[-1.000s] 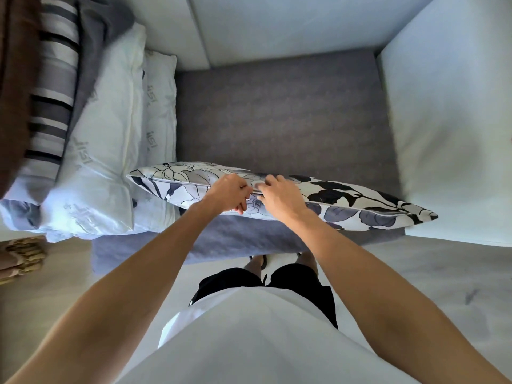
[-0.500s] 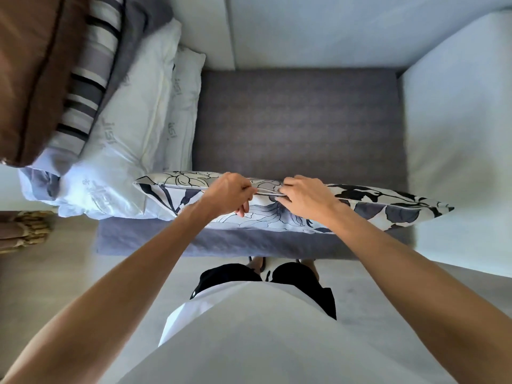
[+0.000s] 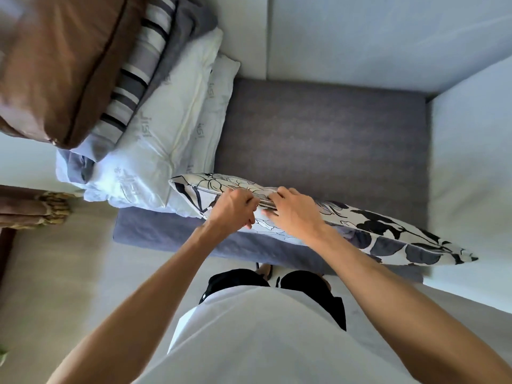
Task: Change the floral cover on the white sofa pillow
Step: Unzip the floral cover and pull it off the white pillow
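Head view, far left: a brown cushion [image 3: 63,65] leans on a striped pillow [image 3: 138,76], and below them lie plain white pillows [image 3: 155,151] with no cover on.
Floral pillow: the floral pillow [image 3: 388,231] stands on its long edge at the front of the grey sofa seat [image 3: 318,134]; its left corner touches the white pillows and its right corner reaches toward the white armrest [image 3: 471,162].
Left hand: the left hand [image 3: 232,210] is curled closed on the top seam of the cover, and it seems to pinch the fabric or a zip pull; the pull itself I cannot see.
Right hand: the right hand [image 3: 295,213] sits just beside the left one, its fingers bent over the same seam and holding the cover firm.
Done so far: I judge very little, because the floral cover is on the pillow along its whole length and no white filling shows.
Seam: I cannot tell if it is already a little open between the two hands.
Left to do: open the seam fully, pull the inner pillow out, and put the new cover on; which cloth is the new cover, the view does not tell.
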